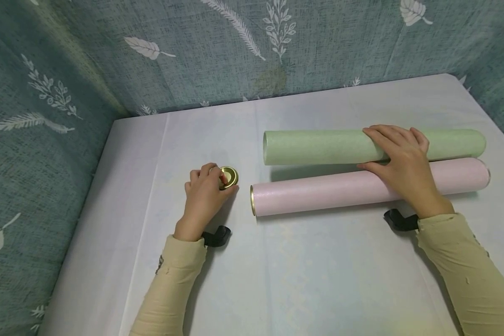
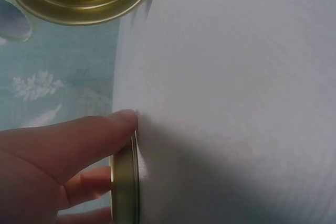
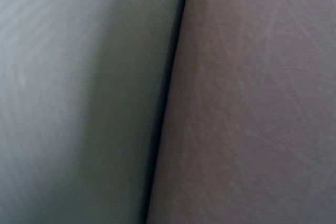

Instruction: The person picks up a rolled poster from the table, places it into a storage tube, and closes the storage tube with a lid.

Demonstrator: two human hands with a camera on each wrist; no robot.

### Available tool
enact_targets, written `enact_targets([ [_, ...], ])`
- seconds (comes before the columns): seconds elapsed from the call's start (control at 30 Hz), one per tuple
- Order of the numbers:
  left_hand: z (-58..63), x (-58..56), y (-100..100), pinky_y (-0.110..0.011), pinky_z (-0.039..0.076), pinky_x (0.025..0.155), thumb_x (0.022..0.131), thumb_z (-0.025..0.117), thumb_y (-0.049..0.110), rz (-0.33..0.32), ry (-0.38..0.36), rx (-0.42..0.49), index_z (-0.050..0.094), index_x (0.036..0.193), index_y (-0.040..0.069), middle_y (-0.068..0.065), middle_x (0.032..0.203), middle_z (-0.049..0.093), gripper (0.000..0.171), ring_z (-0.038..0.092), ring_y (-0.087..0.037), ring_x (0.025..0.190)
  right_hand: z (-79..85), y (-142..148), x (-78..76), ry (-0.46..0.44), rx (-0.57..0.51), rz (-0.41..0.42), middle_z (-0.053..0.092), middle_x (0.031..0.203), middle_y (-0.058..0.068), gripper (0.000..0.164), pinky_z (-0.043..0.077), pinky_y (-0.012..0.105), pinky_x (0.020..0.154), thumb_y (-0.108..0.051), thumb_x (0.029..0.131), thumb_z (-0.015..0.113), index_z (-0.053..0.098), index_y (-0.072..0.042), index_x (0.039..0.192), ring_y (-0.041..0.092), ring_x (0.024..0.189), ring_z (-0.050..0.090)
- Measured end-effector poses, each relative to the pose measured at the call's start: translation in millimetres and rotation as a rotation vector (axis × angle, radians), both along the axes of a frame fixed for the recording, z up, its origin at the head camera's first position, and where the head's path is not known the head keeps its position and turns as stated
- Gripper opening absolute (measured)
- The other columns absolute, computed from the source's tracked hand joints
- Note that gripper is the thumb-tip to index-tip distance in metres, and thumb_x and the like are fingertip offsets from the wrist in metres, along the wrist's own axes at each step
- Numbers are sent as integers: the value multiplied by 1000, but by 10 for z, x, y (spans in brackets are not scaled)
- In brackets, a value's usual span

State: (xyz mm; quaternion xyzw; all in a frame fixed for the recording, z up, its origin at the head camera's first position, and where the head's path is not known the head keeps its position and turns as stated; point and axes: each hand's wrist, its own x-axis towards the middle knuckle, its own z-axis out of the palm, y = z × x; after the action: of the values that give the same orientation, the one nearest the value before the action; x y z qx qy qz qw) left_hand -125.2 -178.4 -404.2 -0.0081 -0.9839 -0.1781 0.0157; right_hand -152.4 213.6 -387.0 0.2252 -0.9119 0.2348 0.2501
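Observation:
My left hand [image 1: 203, 198] pinches a round gold metal lid [image 1: 234, 177], its thumb and fingers at the rim. In the left wrist view the lid [image 2: 124, 187] stands on edge between thumb and fingers. My right hand [image 1: 403, 158] grips a long pale green cardboard tube [image 1: 319, 147], fingers over the far side and thumb along the near side. Close in front lies a pink tube [image 1: 319, 191], partly under the right palm. Its left end has a gold metal rim [image 1: 253, 200], facing the left hand. Pink surface fills the right half of the right wrist view.
Both tubes are at the right of a table covered in a pale cloth [image 1: 319, 270]. A grey-green curtain with white leaf prints [image 1: 185, 56] hangs behind and at the sides. Black wrist straps [image 1: 218, 236] show at both cuffs.

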Motion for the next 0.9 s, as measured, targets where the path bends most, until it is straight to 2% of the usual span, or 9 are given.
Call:
enact_targets([
  [0.13, 2, -1, 3, -45, 32, 75, 76, 70, 38, -29, 23, 15, 52, 78, 14, -7, 123, 46, 30, 37, -32, 100, 3, 5, 1, 4, 1, -1, 52, 123, 4, 73, 12, 50, 99, -20, 57, 83, 54, -15, 124, 26, 116, 40],
  [0.23, 4, -1, -1, -41, 35, 72, 76, 70, 34, -43, 36, 21, 53, 82, 12, -5, 116, 49, 28, 38, -29, 93, 1, 8, 0, 8, 0, 2, 52, 122, 4, 73, 12, 50, 99, -20, 57, 83, 54, -15, 124, 26, 116, 40],
  [0.4, 22, -8, -4, -37, 42, 65, 77, 67, 37, -25, 5, 41, 54, 105, 11, -6, 114, 49, 41, 39, -27, 92, -4, 7, 1, 7, -2, 6, 52, 122, 4, 73, 12, 50, 99, -19, 58, 83, 54, -15, 124, 26, 116, 40],
  [0.5, 38, -9, -14, -40, 44, 63, 79, 63, 43, -14, -31, 80, 50, 121, 17, -9, 117, 46, 51, 41, -27, 98, -6, 6, 2, 5, 1, 8, 52, 123, 5, 73, 11, 51, 99, -19, 58, 83, 53, -15, 124, 27, 116, 39],
  [0.6, 47, -15, -33, -41, 43, 66, 81, 60, 46, -9, -58, 131, 46, 128, 23, -12, 116, 43, 54, 41, -28, 101, -5, 5, 2, 3, 4, 7, 52, 123, 5, 73, 11, 51, 100, -19, 58, 83, 53, -15, 124, 27, 117, 39],
  [0.77, 52, -31, -55, -40, 41, 72, 81, 58, 46, -10, -69, 188, 50, 125, 21, -14, 110, 40, 52, 41, -28, 98, 2, 3, 0, -1, 9, 5, 51, 123, 5, 73, 11, 51, 99, -20, 58, 83, 53, -15, 125, 27, 117, 39],
  [0.9, 64, -33, -72, -40, 42, 75, 81, 58, 48, 8, -78, 243, 49, 122, 19, -13, 112, 39, 51, 42, -26, 97, 7, 4, 1, -7, 11, 3, 51, 123, 5, 73, 11, 50, 99, -20, 59, 83, 52, -15, 125, 27, 117, 39],
])
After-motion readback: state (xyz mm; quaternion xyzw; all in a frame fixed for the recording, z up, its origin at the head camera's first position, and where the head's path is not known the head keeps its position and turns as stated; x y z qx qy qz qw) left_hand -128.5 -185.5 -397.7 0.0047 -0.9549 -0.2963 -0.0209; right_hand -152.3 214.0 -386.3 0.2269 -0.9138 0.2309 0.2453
